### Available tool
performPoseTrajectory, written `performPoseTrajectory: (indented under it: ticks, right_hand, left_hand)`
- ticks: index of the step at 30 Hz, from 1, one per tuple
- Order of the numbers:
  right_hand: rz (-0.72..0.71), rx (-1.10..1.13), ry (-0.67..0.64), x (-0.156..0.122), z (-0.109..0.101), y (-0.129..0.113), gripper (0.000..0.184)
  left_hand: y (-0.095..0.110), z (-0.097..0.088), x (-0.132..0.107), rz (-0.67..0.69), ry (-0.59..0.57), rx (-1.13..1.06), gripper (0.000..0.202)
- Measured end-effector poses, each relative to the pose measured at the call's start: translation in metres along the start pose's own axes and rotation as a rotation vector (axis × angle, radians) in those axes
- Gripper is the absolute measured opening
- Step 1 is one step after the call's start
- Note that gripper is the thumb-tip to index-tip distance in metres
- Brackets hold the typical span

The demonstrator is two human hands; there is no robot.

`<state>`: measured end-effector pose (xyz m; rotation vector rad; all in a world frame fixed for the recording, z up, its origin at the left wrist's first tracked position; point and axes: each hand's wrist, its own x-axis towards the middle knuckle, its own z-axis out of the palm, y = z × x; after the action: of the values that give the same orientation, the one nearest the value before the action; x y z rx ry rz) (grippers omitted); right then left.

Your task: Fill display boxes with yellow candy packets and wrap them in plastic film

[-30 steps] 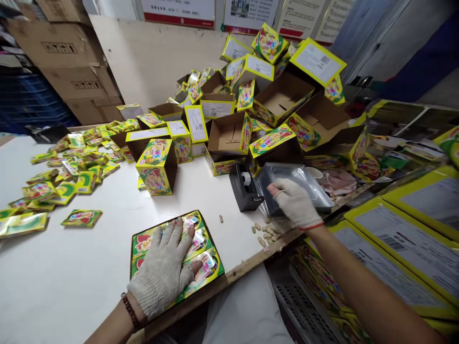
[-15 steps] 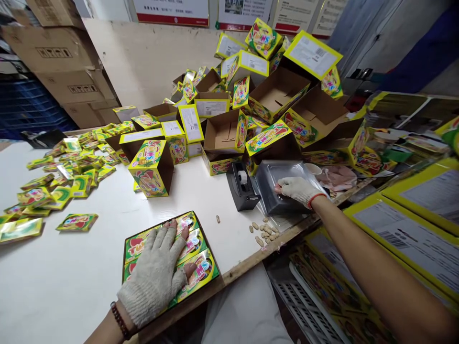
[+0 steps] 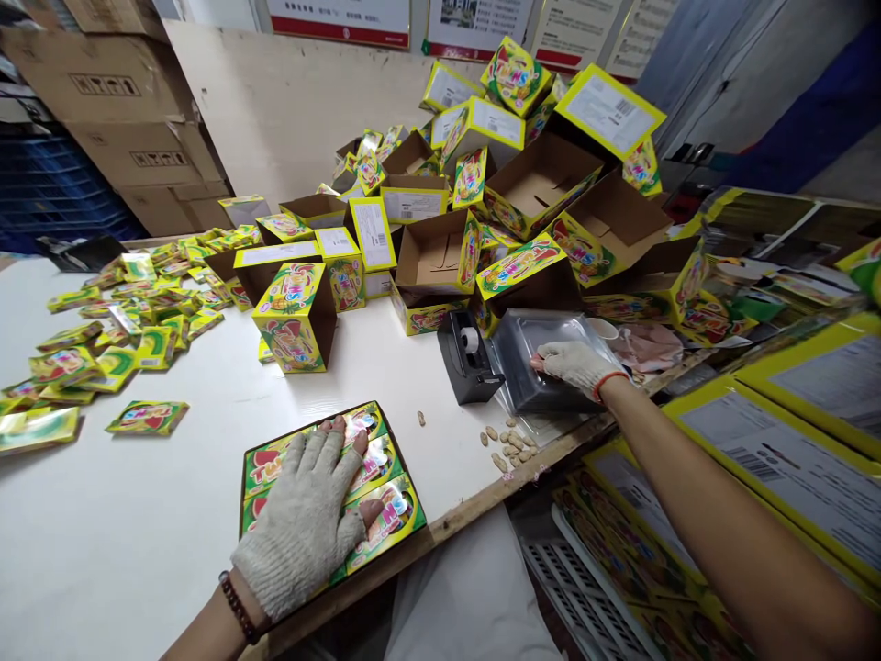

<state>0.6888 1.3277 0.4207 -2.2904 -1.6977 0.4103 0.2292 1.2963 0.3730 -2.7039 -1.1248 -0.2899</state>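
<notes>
Two hands — left hand [image 3: 297,528] on packets [image 3: 385,516], right hand [image 3: 576,369] on bag [image 3: 523,390]

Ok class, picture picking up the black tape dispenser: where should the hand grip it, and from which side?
Probably the dispenser's black base, from above, on the left in view: it stands upright, the tape roll sits on top, and the clear plastic bag crowds its right.

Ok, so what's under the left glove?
Flat yellow printed packets show around the left glove; whatever lies directly beneath the palm is covered and cannot be seen.
</notes>
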Motion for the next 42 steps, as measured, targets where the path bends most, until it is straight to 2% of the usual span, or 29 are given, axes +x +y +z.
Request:
performPoseTrajectory:
  ticks: [4, 9, 15, 20, 25, 29, 35, 39, 42]
  right_hand:
    - [0.026, 0.009, -0.014, 0.000, -0.002, -0.001, 0.025]
    - [0.065, 0.033, -0.001, -0.006, 0.001, -0.012, 0.012]
    - [0.072, 0.007, 0.036, -0.010, 0.001, -0.022, 0.029]
    - [0.076, -0.013, 0.011, -0.007, -0.002, -0.020, 0.028]
    - [0.056, -0.010, -0.016, -0.004, -0.002, -0.014, 0.031]
    - [0.045, 0.001, -0.007, -0.002, -0.001, -0.009, 0.025]
    - [0.071, -0.007, 0.013, -0.007, 0.002, -0.020, 0.026]
    - [0.135, -0.087, 0.109, -0.020, -0.004, -0.042, 0.016]
    - [0.055, -0.180, 0.358, -0.048, -0.015, -0.072, 0.009]
  left_hand:
    - [0.000, 0.000, 0.001, 0.007, -0.004, 0.001, 0.067]
    - [0.001, -0.001, 0.001, -0.009, -0.015, -0.002, 0.067]
    - [0.001, -0.003, 0.002, 0.002, -0.019, 0.014, 0.067]
    - [0.002, -0.007, 0.004, -0.020, -0.054, 0.003, 0.066]
    - [0.003, -0.005, 0.003, -0.031, -0.045, -0.018, 0.067]
    - [0.003, -0.004, 0.002, -0.025, -0.029, -0.041, 0.067]
    - [0.004, -0.008, 0.004, -0.041, -0.065, -0.045, 0.067]
    - [0.001, -0.003, 0.001, -0.048, -0.061, -0.084, 0.063]
    - [-0.002, -0.007, -0.001, -0.045, 0.066, -0.175, 0.058]
